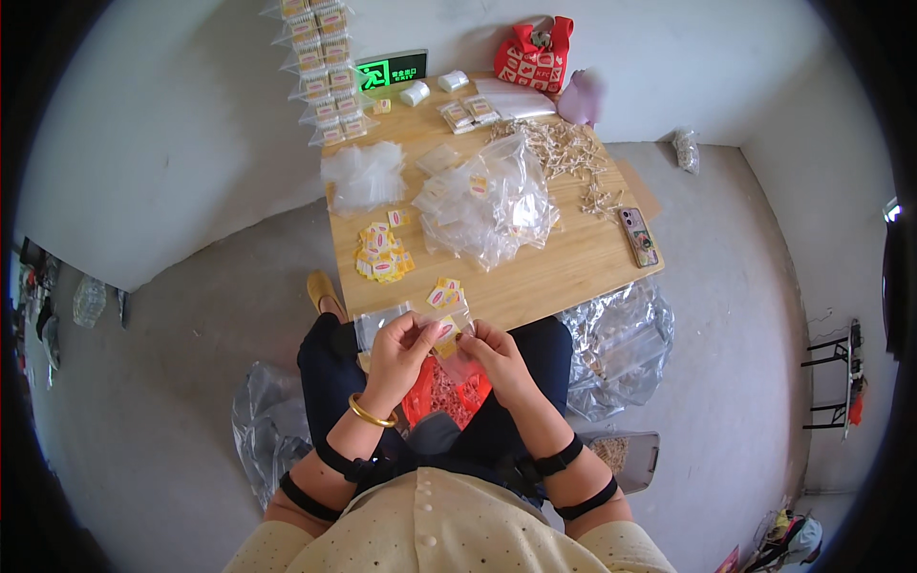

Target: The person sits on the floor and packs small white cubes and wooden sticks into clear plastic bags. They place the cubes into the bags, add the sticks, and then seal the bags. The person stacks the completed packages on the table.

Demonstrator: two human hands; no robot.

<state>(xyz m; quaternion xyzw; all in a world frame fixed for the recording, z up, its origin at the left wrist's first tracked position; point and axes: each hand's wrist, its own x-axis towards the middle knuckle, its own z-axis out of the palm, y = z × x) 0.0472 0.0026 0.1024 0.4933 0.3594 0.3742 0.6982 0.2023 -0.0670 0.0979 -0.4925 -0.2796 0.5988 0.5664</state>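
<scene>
Both hands met just off the table's (535,286) near edge, the left hand (401,349) and right hand (499,358) pinching one small clear bag (449,336) between them, equally near.

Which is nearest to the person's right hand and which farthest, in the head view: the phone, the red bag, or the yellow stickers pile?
1. Yellow stickers pile, table's left side, nearest the right hand.
2. Phone, table's right edge.
3. Red bag, far end by the wall.
</scene>
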